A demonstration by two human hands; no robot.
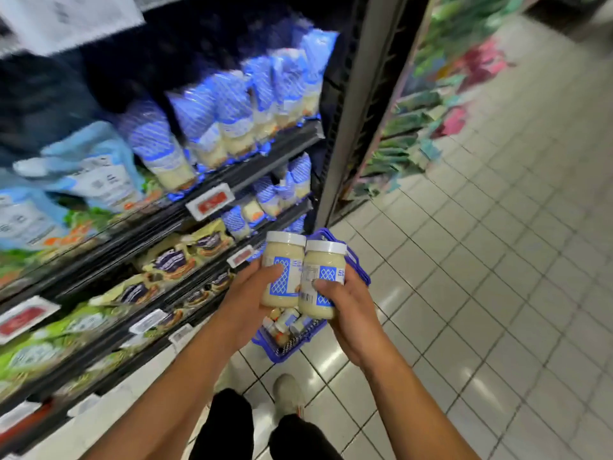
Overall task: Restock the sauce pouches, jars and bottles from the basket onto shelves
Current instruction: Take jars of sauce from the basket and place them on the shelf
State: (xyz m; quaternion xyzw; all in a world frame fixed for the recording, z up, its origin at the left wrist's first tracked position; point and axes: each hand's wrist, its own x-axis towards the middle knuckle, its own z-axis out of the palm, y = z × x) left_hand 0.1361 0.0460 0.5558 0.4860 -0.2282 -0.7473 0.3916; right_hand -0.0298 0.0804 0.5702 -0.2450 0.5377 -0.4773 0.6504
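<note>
Right now each hand grips one white-lidded jar of pale sauce: the left hand [245, 293] wraps the left jar [283, 270], the right hand [345, 303] wraps the right jar [320, 280]. Both jars stand upright, touching, above the blue basket [356, 263] on the tiled floor [497, 293], beside shelves [252, 161] of pouches [232, 117].

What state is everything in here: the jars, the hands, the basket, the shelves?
Left jar: upright, lid on, held in the left hand.
Right jar: upright, lid on, held in the right hand, touching the left jar.
Basket: on the floor, still holding small items.
Shelves: stocked with pouches.
</note>
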